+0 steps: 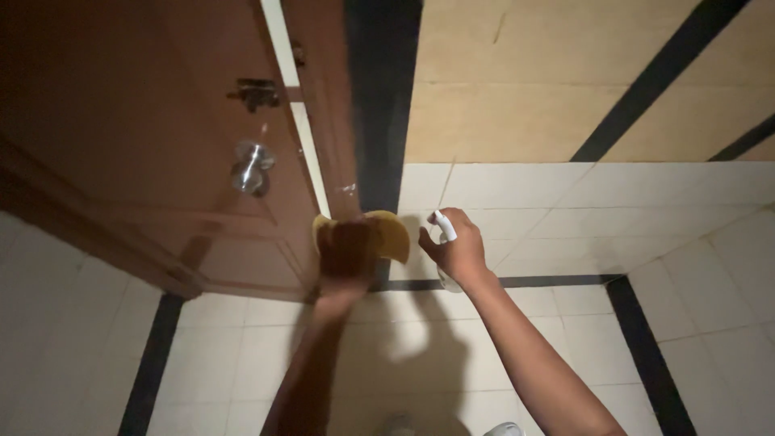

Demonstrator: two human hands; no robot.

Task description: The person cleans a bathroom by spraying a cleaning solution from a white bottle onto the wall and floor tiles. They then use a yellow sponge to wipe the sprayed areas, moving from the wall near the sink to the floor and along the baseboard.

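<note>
Against the door edge (327, 121), left hand (345, 257) clutching yellow cloth (391, 234); just beside, right hand (458, 250) gripping spray bottle (445, 227).

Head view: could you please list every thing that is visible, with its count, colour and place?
door: one, reddish brown wood, upper left, standing open
door knob: one, silver metal, on the door face
latch: one, dark metal, above the knob
door edge: one, brown, top centre, above the cloth
cloth: one, yellow, pressed at the door edge
spray bottle: one, white nozzle, centre, body mostly hidden
floor tiles: many, cream with black strips, lower half
wall: tan panels with black strips, upper right
left hand: blurred, on the cloth
right hand: gripping the spray bottle
</note>
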